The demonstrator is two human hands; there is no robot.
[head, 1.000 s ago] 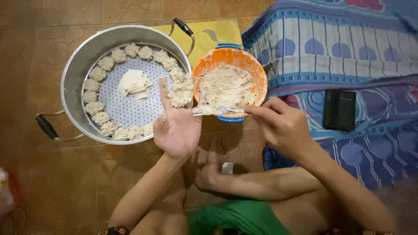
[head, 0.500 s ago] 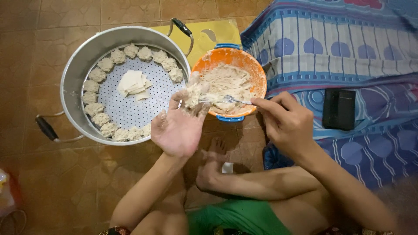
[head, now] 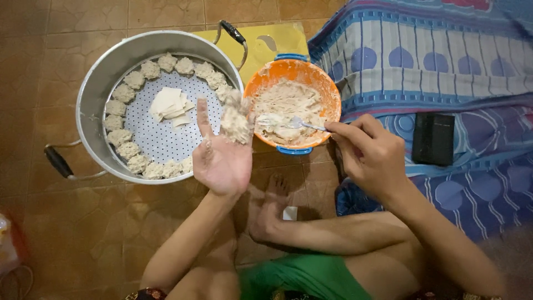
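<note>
We see the steamer pot [head: 100,100] on the floor, ringed with dumplings, left of the orange bowl [head: 327,91]. Our left hand [head: 222,158] lies open, palm up, a filled wrapper [head: 236,119] on its fingertips between both. Our right hand [head: 369,153] pinches a spoon [head: 297,123], its handle pointing rightward.

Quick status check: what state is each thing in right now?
Steamer pot: uncovered, dumplings ringing the tray.
Wrapper stack: loose, mid-tray.
Orange bowl: partly full of filling.
Spoon: tip in filling, held by right hand.
Left hand: open, dumpling on fingers.
Black case: closed.
</note>
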